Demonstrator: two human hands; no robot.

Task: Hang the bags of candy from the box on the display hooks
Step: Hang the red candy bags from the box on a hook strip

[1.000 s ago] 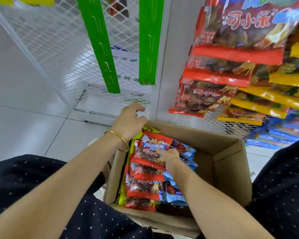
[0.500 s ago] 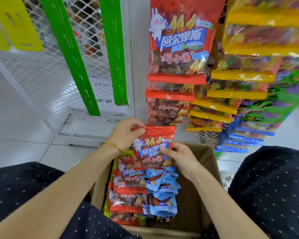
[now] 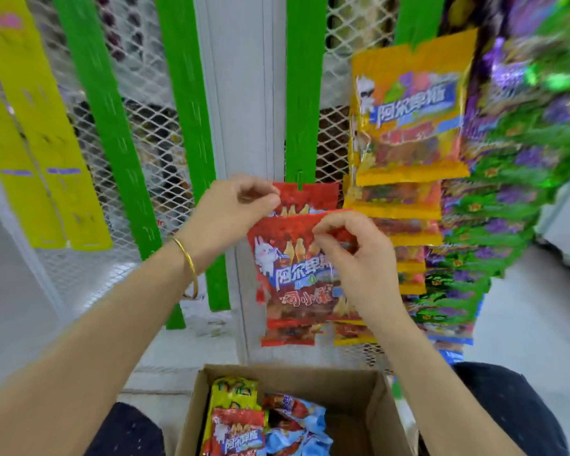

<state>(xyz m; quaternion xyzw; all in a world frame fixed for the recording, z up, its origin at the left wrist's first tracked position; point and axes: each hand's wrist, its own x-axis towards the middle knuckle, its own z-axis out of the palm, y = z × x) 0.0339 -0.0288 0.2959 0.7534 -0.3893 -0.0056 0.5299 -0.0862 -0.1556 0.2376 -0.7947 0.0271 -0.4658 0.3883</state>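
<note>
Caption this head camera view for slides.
Left hand and right hand hold a red candy bag at a green strip, box below.

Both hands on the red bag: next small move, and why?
Probably lift the red bag a little and hook its top onto the green strip: left hand and right hand hold its top edge just below the strip's bare stretch above the hung bag.
</note>
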